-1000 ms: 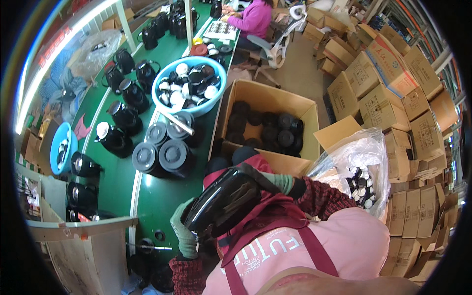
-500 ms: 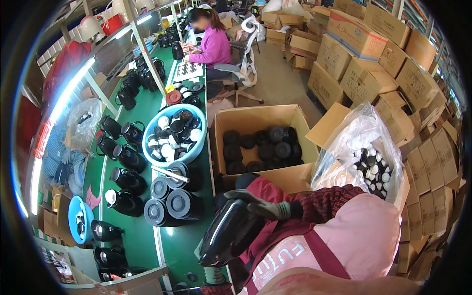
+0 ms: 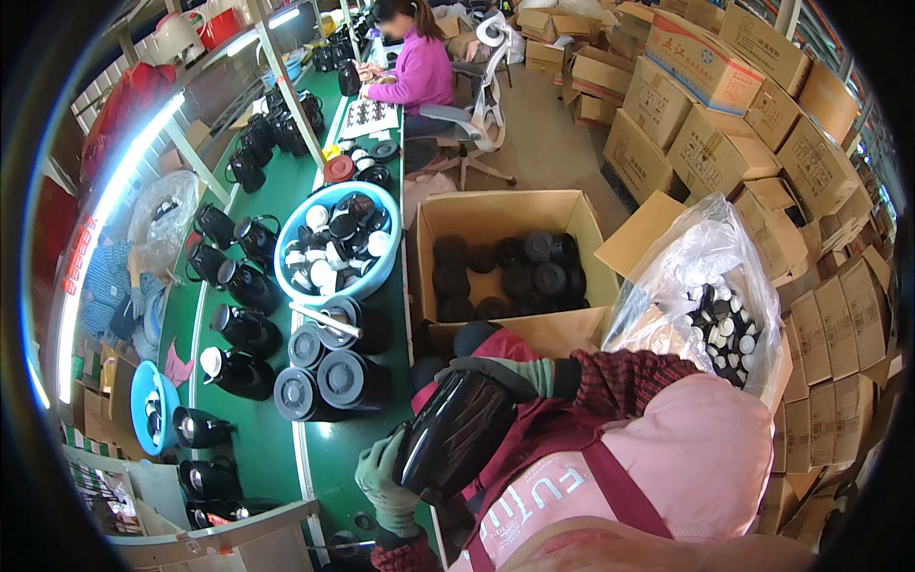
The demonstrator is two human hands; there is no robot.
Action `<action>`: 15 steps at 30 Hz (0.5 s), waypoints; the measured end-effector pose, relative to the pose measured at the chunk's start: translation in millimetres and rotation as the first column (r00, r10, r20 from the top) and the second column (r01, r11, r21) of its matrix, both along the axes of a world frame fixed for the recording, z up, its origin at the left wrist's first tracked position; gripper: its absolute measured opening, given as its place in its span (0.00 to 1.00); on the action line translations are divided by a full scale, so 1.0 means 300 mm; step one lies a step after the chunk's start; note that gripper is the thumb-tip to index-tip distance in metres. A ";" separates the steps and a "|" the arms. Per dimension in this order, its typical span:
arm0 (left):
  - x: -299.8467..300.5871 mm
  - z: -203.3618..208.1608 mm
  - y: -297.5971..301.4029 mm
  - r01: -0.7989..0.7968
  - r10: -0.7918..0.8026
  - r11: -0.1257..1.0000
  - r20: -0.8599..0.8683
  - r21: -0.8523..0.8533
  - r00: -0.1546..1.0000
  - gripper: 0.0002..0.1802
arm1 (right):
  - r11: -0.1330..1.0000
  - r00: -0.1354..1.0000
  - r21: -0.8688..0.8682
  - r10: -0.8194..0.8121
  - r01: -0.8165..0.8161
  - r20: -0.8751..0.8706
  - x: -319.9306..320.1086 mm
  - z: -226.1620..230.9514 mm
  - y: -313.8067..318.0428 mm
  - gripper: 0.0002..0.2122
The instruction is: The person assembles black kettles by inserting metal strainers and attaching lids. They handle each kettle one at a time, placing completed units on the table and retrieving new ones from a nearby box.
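Observation:
A glossy black jug body [image 3: 457, 434] lies slanted across my lap, just off the bench edge. My right hand [image 3: 510, 374], in a grey-green glove, is wrapped over its upper end. At the lower left end, my gloved left hand [image 3: 386, 481] grips the base side, fingers against the shell. Left of the jug, several dark grey round lidded cylinders [image 3: 343, 379] stand grouped on the green bench [image 3: 353, 448], with a pale stick-like tool [image 3: 324, 319] lying across them. Part of the jug's underside is hidden.
A blue basin [image 3: 389, 272] of black and white lids stands behind the cylinders. Black jugs [image 3: 246, 286] line the bench's left. An open carton [image 3: 510, 214] of dark round parts and a plastic-lined box [image 3: 724, 329] of caps are at right. A co-worker [image 3: 419, 71] sits farther along.
The jug body has risen slightly and turned in my hands. My left hand has come out from beneath it to its left end, and my right hand has shifted along its top.

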State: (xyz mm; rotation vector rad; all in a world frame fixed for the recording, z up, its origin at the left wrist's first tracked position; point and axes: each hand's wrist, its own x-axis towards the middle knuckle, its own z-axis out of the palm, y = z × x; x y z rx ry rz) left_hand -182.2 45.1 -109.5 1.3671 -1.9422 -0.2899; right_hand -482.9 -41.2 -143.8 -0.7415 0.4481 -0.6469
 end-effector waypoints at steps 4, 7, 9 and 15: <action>-0.029 0.036 -0.010 0.119 0.143 0.860 -0.458 0.497 0.877 0.38 | 0.646 0.862 -0.739 -0.471 0.193 -0.186 -0.002 -0.020 0.021 0.31; -0.064 0.076 -0.017 0.077 0.072 0.952 -0.465 0.295 0.882 0.30 | 0.775 0.955 -0.573 -0.292 0.267 0.050 -0.013 -0.003 0.029 0.28; -0.067 0.101 -0.020 0.077 0.013 0.979 -0.434 0.190 0.901 0.26 | 0.975 0.968 -0.111 -0.171 0.193 0.183 -0.015 0.011 0.023 0.25; -0.012 0.050 -0.005 0.071 -0.016 0.980 -0.285 0.185 0.958 0.31 | 0.973 0.980 -0.131 -0.196 0.190 -0.027 -0.017 0.066 0.009 0.26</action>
